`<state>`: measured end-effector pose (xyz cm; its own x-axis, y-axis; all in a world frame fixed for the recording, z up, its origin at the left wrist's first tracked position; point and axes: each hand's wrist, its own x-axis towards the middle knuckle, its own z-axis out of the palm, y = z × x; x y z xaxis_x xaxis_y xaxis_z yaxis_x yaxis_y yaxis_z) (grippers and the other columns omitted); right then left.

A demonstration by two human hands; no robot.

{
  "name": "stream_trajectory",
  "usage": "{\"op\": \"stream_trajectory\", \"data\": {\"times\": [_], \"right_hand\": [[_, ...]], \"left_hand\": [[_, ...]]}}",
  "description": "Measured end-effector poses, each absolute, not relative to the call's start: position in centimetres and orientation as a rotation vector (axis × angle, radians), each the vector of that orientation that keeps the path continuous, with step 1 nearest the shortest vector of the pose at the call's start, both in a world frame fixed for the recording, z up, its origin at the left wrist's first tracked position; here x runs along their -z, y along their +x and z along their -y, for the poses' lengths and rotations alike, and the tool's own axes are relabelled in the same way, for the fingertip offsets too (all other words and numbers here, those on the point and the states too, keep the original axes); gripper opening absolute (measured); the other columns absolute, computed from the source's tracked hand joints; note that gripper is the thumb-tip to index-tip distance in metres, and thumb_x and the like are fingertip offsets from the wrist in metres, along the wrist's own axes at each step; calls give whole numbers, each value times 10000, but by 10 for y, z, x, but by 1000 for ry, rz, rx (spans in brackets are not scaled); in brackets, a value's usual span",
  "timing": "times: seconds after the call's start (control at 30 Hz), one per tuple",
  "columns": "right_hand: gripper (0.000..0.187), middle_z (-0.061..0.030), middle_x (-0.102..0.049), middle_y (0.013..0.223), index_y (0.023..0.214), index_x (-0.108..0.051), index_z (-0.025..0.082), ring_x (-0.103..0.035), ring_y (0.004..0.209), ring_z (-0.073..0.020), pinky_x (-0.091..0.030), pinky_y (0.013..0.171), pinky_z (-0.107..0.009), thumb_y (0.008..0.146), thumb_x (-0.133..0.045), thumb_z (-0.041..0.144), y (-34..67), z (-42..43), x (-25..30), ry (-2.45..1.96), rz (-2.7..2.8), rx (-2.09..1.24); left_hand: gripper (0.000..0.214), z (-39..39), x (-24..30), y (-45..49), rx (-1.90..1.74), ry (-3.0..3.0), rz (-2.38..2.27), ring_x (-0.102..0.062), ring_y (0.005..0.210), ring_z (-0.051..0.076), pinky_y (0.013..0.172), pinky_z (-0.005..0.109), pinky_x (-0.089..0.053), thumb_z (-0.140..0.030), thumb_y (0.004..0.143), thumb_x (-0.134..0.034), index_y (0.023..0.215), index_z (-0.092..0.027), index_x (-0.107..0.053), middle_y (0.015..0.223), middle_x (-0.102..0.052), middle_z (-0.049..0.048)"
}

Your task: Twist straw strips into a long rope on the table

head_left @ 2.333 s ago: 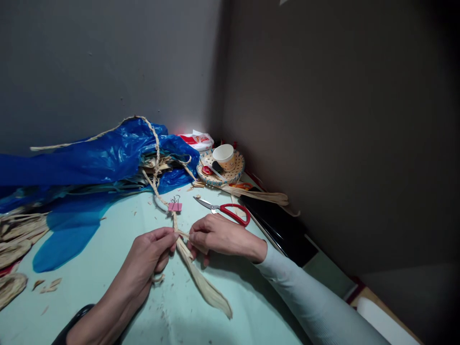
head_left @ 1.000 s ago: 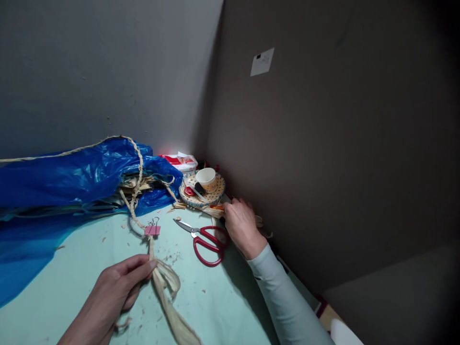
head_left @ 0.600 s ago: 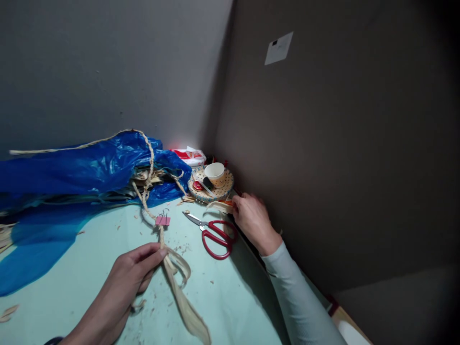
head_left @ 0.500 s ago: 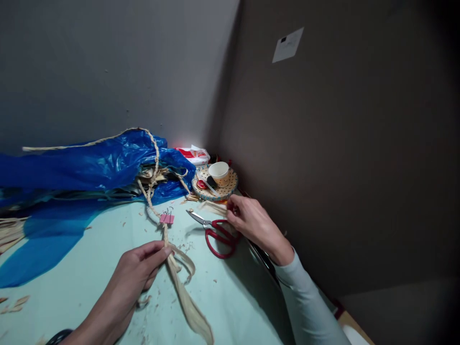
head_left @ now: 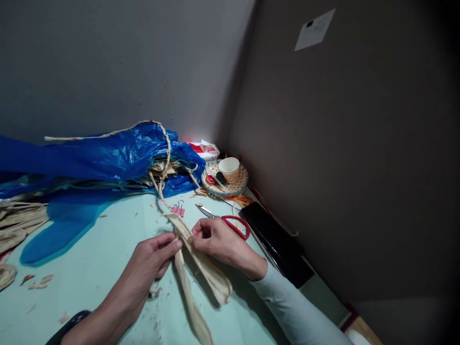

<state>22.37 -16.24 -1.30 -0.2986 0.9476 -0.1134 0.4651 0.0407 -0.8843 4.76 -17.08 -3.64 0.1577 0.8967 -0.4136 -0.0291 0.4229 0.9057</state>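
Note:
Between finger and thumb, my left hand (head_left: 153,256) pinches a pale braided cord of dried plant fibre at its lower end, where a long loose strip (head_left: 190,297) hangs toward me. My right hand (head_left: 223,242) grips a second wide, dry fibre strip (head_left: 212,275), laid slantwise against the braid at my left fingertips. Past both hands, a pink binder clip (head_left: 178,210) sits by the braid. The finished braid (head_left: 167,153) runs up over a blue plastic bag. Red-handled scissors (head_left: 235,226) lie behind my right hand, which partly covers them.
A blue plastic bag (head_left: 108,158) with dried fibre spreads along the wall. A woven tray (head_left: 242,184) carries a paper cup (head_left: 229,168). To the right lies a black flat device (head_left: 273,242). Fibre scraps (head_left: 43,281) litter the pale green tabletop (head_left: 97,268).
My right hand has taken a fibre strip from beside the scissors and brought it left to the braid. My left hand keeps its pinch; the view has shifted slightly.

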Motion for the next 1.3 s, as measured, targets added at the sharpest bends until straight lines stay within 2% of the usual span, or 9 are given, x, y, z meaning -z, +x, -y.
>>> {"op": "stream_trajectory", "data": {"times": [0.1,0.23,0.6,0.8,0.93,1.07,1.3], "right_hand": [[101,28,-570,661,738,-575,161,-473,584,-89,-316,528,-200,772,-584,255,217,166,15,-1511,1834,-1050],[99,25,-582,626,723,-586,158,-481,579,-93,-306,545,-211,792,-585,230,210,171,15,-1518,1884,-910],[168,27,-527,657,802,-665,119,-419,602,-89,-310,531,-192,817,-591,269,220,163,20,-1378,1838,-1220],[131,24,-554,648,756,-646,125,-460,608,-91,-322,551,-194,804,-582,229,216,168,18,-1426,1864,-1137],[136,27,-566,628,736,-650,135,-462,593,-88,-301,558,-210,809,-590,233,214,170,19,-1474,1920,-1009],[199,29,-561,606,734,-663,144,-443,576,-90,-273,542,-224,844,-596,295,214,171,19,-1463,1928,-1008],[115,37,-527,597,663,-593,153,-450,583,-99,-302,558,-217,768,-590,198,205,171,22,-1488,1802,-1006]], "left_hand": [[347,171,34,49,-819,899,-1223,-161,448,33,443,187,-61,-423,615,-810,766,-156,-648,535,-338,-112],[311,171,34,49,-806,956,-1216,-144,460,44,443,198,-59,-435,668,-772,711,-161,-630,527,-301,-115],[250,173,23,51,-788,974,-1274,-199,432,34,440,179,-91,-345,627,-773,656,-161,-606,501,-369,-104],[223,173,28,50,-786,983,-1265,-174,445,44,440,189,-85,-334,643,-762,701,-162,-632,492,-338,-114],[239,172,30,50,-791,980,-1276,-168,449,53,436,197,-85,-345,631,-768,648,-176,-599,489,-312,-117],[239,173,29,51,-790,989,-1290,-256,446,60,436,183,-149,-356,625,-770,665,-180,-615,503,-413,-95],[290,173,28,50,-796,952,-1287,-512,549,131,496,207,-362,-351,593,-800,792,-166,-697,617,-616,-19]]}}
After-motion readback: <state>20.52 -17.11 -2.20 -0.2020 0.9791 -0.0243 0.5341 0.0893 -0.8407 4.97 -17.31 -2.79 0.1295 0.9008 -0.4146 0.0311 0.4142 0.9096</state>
